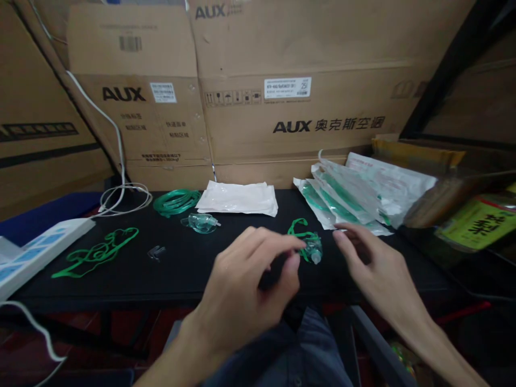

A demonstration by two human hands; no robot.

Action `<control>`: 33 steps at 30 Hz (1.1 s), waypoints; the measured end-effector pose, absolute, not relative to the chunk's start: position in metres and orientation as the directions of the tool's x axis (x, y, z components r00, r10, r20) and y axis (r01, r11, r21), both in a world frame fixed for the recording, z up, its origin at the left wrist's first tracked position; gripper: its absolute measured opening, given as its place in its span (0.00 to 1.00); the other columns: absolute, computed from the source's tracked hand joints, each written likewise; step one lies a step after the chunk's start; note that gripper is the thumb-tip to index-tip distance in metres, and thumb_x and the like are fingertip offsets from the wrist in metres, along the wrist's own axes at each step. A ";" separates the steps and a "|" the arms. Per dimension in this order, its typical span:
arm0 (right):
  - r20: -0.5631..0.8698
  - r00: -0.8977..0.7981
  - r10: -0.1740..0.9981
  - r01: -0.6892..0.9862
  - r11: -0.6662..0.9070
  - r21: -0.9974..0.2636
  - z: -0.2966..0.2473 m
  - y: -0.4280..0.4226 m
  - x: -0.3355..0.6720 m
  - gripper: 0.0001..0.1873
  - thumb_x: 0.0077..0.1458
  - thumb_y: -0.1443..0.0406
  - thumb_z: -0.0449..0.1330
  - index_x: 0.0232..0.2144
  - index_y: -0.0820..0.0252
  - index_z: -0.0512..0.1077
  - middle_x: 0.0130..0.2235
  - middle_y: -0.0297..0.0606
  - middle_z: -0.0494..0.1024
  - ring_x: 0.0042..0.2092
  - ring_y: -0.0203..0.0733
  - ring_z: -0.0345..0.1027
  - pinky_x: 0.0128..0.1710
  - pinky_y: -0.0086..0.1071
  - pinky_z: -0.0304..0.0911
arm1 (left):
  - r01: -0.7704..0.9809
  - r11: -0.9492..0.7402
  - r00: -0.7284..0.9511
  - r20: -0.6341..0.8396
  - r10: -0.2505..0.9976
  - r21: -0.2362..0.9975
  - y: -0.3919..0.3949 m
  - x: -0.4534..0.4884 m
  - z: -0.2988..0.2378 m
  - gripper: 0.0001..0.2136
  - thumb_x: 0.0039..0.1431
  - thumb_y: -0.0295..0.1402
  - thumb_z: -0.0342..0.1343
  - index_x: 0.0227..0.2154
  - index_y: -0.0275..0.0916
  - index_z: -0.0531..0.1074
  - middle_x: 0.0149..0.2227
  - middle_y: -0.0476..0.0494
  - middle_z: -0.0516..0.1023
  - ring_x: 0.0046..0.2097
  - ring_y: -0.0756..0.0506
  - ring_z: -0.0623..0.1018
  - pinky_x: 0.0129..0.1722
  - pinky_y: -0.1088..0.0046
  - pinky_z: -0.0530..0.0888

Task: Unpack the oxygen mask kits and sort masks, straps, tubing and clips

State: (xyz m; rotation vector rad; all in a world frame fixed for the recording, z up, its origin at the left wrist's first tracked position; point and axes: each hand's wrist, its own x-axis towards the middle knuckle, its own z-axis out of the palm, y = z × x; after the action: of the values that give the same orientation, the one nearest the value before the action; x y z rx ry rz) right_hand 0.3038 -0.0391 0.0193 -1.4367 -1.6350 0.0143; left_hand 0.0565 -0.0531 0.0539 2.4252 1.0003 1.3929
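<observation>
My left hand point(250, 277) hovers over the front of the black table point(177, 269), its thumb and index finger curved and slightly apart, with nothing visible between them. Just past those fingertips lies a small clear green-tinted mask point(313, 248) with a green strap point(298, 226) on it. On the mask's other side is my right hand point(374, 263), fingers loosely bent and apart, holding nothing visible. A second clear mask point(201, 222), without a strap, rests farther left. Behind it sits a coil of green tubing point(175, 203).
Loose green straps point(100, 253) and small clear pieces point(156, 252) lie left. White packets point(237, 198) are stacked at the back; sealed packs with green contents point(338, 196) lie right. A power strip point(48, 247), a yellow-labelled container point(479, 221) and cardboard boxes point(242, 134) border the table.
</observation>
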 end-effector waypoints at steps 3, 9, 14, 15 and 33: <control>0.577 0.041 0.816 0.807 0.314 -0.501 0.006 -0.021 0.303 0.21 0.63 0.50 0.56 0.47 0.60 0.75 0.38 0.44 0.78 0.36 0.50 0.75 0.39 0.44 0.72 | 0.470 -0.736 0.457 0.579 0.675 0.487 -0.020 0.077 0.037 0.08 0.67 0.29 0.57 0.46 0.42 0.78 0.47 0.45 0.81 0.48 0.44 0.79 0.50 0.67 0.76; 0.545 -0.085 0.834 0.727 0.426 -0.538 -0.016 -0.019 0.299 0.16 0.65 0.57 0.55 0.47 0.59 0.76 0.53 0.50 0.78 0.53 0.54 0.74 0.55 0.48 0.70 | 0.488 -0.637 0.496 0.411 0.765 0.596 0.012 0.107 0.000 0.05 0.65 0.35 0.62 0.40 0.41 0.80 0.43 0.45 0.83 0.46 0.43 0.80 0.50 0.67 0.74; 0.396 0.009 0.918 0.509 0.336 -0.792 -0.021 -0.022 0.293 0.22 0.64 0.52 0.59 0.55 0.56 0.73 0.55 0.47 0.79 0.53 0.53 0.76 0.58 0.49 0.69 | 0.387 -0.639 0.459 0.462 0.759 0.665 0.009 0.105 -0.002 0.06 0.68 0.30 0.58 0.38 0.38 0.79 0.42 0.44 0.82 0.44 0.46 0.80 0.48 0.72 0.74; 0.340 0.024 0.940 0.417 0.300 -0.858 -0.021 -0.020 0.290 0.24 0.63 0.51 0.60 0.56 0.56 0.72 0.55 0.46 0.79 0.52 0.53 0.77 0.57 0.48 0.71 | 0.369 -0.656 0.476 0.472 0.742 0.659 0.009 0.103 -0.002 0.05 0.67 0.30 0.58 0.38 0.38 0.79 0.43 0.45 0.82 0.45 0.46 0.80 0.50 0.71 0.73; 0.379 -0.030 0.925 0.161 0.378 -0.911 -0.015 0.009 0.247 0.11 0.57 0.59 0.64 0.34 0.55 0.65 0.45 0.43 0.82 0.49 0.46 0.78 0.49 0.37 0.71 | 0.414 -0.467 0.294 0.370 0.881 0.782 0.019 0.083 0.000 0.11 0.69 0.36 0.52 0.36 0.40 0.77 0.32 0.48 0.80 0.33 0.47 0.78 0.36 0.74 0.71</control>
State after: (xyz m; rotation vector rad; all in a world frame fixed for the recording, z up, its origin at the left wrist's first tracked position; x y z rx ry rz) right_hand 0.2468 0.0094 -0.0148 -1.0285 -1.4853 0.8310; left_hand 0.0832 0.0187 -0.0004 2.0112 1.1512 1.0951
